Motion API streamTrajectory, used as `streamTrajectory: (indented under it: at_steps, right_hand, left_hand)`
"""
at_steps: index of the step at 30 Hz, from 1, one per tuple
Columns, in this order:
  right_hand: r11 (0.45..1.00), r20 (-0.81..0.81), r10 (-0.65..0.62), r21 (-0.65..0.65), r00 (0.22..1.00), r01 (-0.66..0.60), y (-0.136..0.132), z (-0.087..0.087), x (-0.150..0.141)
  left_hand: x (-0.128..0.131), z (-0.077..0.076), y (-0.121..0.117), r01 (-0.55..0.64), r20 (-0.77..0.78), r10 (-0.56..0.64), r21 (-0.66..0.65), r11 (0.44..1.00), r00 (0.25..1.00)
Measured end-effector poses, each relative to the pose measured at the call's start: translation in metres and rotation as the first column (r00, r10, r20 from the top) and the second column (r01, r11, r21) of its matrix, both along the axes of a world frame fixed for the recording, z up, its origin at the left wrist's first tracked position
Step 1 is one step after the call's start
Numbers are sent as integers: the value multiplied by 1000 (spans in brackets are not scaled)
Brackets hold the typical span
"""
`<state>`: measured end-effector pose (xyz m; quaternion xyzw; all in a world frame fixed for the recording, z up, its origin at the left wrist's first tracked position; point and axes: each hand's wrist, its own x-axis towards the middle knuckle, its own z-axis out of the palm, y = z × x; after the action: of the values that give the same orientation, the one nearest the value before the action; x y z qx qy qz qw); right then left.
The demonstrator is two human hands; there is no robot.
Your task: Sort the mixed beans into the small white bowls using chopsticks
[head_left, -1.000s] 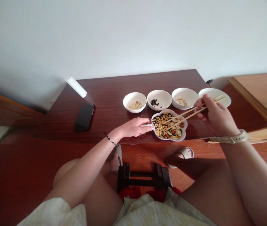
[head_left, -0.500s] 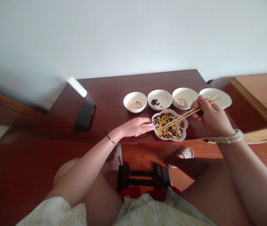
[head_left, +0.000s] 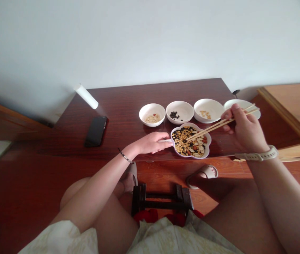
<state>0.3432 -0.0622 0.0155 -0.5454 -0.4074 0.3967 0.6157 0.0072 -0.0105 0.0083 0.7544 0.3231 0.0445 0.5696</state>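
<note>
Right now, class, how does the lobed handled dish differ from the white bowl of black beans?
The lobed dish has a lilac rim and handle; the white bowl has neither. The dish is full of mixed beans and nuts; the bowl holds only a few black beans. The left hand holds the dish's handle, not the bowl. Both sit on the dark wooden table.

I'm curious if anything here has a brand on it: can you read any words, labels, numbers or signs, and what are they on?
None can be read: the black phone, white wristwatch, lilac-rimmed dish and bamboo chopsticks show no legible text, and any small marking would be too tiny to make out.
</note>
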Motion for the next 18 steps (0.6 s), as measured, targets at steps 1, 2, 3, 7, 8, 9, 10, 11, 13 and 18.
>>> streamTrajectory:
  at_steps: [1,2,3,7,8,9,10,11,13,18]
  right_hand:
    - [999,-13,-24,35,1000,24,1,1,1]
    - [996,-33,-54,73,998,56,2,1,3]
    - [988,-63,-96,112,993,103,4,2,6]
    - [912,-217,-301,221,929,347,12,-1,24]
    - [878,-245,-350,251,904,408,14,-2,29]
    - [848,-266,-389,270,882,455,15,-3,33]
    - [827,-283,-415,278,865,488,15,-3,36]
    - [814,-296,-431,279,852,509,15,-3,38]
    - [816,-306,-432,267,849,512,14,-1,39]
    - [901,-231,-323,221,918,373,10,0,30]
  left_hand:
    - [0,0,0,0,1,0,4,1000,1000]
    - [-1,0,0,0,3,0,8,1000,1000]
    - [-1,0,0,1,5,-1,11,1000,1000]
    - [-2,-1,0,10,10,-10,10,1000,1000]
    - [-2,-1,0,11,8,-12,13,1000,1000]
    - [-2,-1,0,12,6,-12,17,1000,1000]
    - [-2,-1,0,13,5,-13,21,1000,1000]
    - [-2,-2,0,13,3,-13,24,1000,1000]
    - [-2,-2,0,12,0,-12,21,1000,1000]
    - [-3,-4,0,7,10,-7,1,1000,1000]
